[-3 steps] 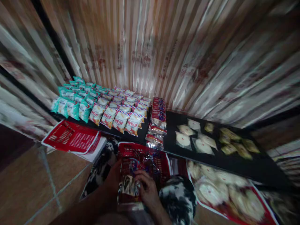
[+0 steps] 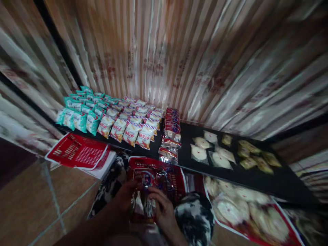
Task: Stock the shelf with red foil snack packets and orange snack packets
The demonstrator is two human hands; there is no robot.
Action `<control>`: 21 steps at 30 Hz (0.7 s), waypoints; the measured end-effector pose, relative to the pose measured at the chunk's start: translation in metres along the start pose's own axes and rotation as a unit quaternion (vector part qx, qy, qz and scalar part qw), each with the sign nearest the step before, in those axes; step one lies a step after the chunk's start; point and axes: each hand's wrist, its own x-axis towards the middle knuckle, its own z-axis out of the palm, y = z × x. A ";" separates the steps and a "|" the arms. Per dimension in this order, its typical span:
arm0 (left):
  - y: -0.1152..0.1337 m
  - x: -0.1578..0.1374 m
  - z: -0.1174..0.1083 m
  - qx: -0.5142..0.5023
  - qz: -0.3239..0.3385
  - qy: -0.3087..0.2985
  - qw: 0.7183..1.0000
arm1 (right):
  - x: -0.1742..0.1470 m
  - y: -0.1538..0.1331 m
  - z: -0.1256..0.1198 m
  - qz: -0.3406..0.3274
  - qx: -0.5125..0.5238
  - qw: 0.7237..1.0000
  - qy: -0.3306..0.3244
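Between my knees, low in the head view, my left hand grips the left side of a red snack packet with a clear, shiny window. My right hand has its fingers bent over the packet's right side. The left fingertips are dark and partly hidden. Just beyond the hands, more red packets lie in a large red printed bag. A row of similar red packets stands on the black shelf in front of me.
Teal snack bags and white-and-orange snack bags fill the shelf's left part. Round white packets and olive-gold packets lie to the right. A red bag sits at floor left; an open bag of round packets is at lower right.
My left hand has shifted slightly up and right along the red packet. The packet has tilted a little, and the view has moved slightly.
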 end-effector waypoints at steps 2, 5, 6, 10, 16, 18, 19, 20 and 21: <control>0.000 0.000 0.006 -0.006 0.004 0.001 1.000 | -0.004 0.001 -0.002 0.032 0.020 0.998 0.052; 0.005 0.002 0.023 -0.025 0.010 -0.002 1.000 | -0.006 0.002 -0.004 0.116 0.090 0.975 0.168; 0.007 0.003 0.031 -0.027 0.010 -0.004 1.000 | -0.006 0.001 -0.004 0.145 0.124 0.962 0.194; 0.021 0.000 0.058 0.059 0.015 -0.010 0.998 | -0.007 -0.005 -0.001 0.211 0.209 0.932 0.209; 0.037 -0.007 0.085 0.253 0.161 -0.050 0.953 | 0.001 -0.011 -0.005 0.206 0.247 0.930 0.180; 0.033 -0.004 0.096 0.258 0.165 -0.068 0.949 | 0.006 -0.012 -0.016 0.212 0.242 0.927 0.195; 0.029 -0.001 0.101 0.240 0.143 -0.085 0.956 | 0.009 -0.012 -0.023 0.214 0.236 0.927 0.201; 0.024 0.001 0.106 0.217 0.114 -0.105 0.964 | 0.012 -0.012 -0.030 0.213 0.230 0.927 0.206; 0.020 0.005 0.111 0.197 0.087 -0.120 0.969 | 0.015 -0.011 -0.036 0.211 0.229 0.927 0.211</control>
